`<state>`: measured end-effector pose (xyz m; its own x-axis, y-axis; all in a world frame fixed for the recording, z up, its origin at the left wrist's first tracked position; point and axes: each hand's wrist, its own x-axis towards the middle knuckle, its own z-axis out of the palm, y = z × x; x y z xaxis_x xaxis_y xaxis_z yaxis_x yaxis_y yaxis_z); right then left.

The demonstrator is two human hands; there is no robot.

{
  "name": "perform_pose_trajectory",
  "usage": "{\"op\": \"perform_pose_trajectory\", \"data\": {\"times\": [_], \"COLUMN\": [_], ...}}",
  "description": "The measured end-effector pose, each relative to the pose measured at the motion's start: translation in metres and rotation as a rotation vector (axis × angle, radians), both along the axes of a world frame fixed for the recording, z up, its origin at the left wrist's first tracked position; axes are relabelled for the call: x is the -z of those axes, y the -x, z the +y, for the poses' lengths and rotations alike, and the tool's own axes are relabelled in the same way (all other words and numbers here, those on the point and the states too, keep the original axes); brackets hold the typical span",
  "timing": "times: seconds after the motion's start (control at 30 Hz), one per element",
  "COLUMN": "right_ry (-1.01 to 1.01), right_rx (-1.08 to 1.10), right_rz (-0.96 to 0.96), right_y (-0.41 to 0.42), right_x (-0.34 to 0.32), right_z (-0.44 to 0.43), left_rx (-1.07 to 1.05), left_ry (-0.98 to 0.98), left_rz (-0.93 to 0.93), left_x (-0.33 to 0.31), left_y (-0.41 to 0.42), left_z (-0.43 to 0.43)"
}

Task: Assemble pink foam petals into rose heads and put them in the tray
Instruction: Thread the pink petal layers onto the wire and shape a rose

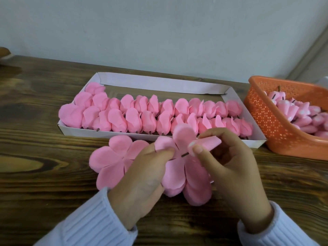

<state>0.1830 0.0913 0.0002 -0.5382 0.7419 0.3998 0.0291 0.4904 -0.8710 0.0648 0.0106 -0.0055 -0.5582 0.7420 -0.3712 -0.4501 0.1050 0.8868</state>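
Just outside the left hand [142, 174] a spare petal sheet [113, 160] lies flat on the table. That hand grips a second petal sheet [184, 174], its thumb and fingers curled and pinching it near the middle, with the lower petals drooping between the two hands. At the sheet's centre a short dark stem [184, 154] shows. The right hand [230, 167] pinches a pink bud [209, 142] between thumb and forefinger, just above that stem. The step looks like seating the bud in the middle of the sheet. It should go best if the left pinch stays close to the centre hole, so the thin foam does not tear at its slits. The stem should run straight through, and the petals are best cupped up evenly round the bud once it sits flush. Beyond both hands stands the white card tray [110, 134], its nearer rows packed with finished rose heads [159, 112] and a bare strip at its far side. Past the right hand, an orange basket [262, 121] holds more buds [301, 114]. Everything rests on a dark, heavily grained wooden table [35, 139] set against a plain pale wall [159, 23]. White ribbed sleeves [88, 219] cover both wrists.
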Motion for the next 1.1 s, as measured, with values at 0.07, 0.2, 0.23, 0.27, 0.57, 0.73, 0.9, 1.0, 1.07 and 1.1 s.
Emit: {"op": "perform_pose_trajectory", "data": {"times": [0.07, 0.2, 0.23, 0.27, 0.57, 0.73, 0.9, 1.0, 1.07, 1.1], "right_ry": [-0.017, -0.131, -0.152, -0.163, -0.188, -0.245, -0.298, -0.340, -0.377, -0.385], "right_rx": [0.028, 0.056, 0.067, 0.075, -0.029, -0.060, -0.037, -0.023, -0.033, -0.046], "right_rz": [-0.001, -0.078, -0.094, -0.102, -0.080, -0.094, -0.109, -0.089, -0.086, -0.089], "right_y": [-0.001, 0.000, 0.001, 0.001, 0.002, 0.003, 0.003, 0.002, 0.001, 0.001], "right_x": [0.000, 0.001, 0.002, 0.003, 0.004, 0.005, 0.005, 0.002, 0.001, 0.000], "right_z": [0.000, -0.001, -0.001, -0.001, -0.003, -0.003, -0.001, -0.002, -0.003, -0.003], "left_rx": [-0.003, 0.035, 0.031, 0.030, 0.154, 0.228, 0.353, 0.410, 0.426, 0.413], "left_ry": [-0.010, -0.043, -0.042, -0.047, -0.140, -0.255, -0.333, -0.365, -0.389, -0.393], "left_rz": [0.006, 0.032, 0.037, 0.037, -0.029, -0.099, -0.042, 0.120, 0.209, 0.217], "left_x": [0.000, 0.003, 0.005, 0.006, 0.011, 0.002, 0.003, 0.003, 0.006, 0.007], "left_y": [0.001, 0.002, 0.002, 0.002, 0.004, 0.000, 0.001, 0.001, 0.001, 0.001], "left_z": [0.000, 0.001, 0.001, 0.001, 0.002, -0.003, -0.003, -0.004, -0.004, -0.004]}}
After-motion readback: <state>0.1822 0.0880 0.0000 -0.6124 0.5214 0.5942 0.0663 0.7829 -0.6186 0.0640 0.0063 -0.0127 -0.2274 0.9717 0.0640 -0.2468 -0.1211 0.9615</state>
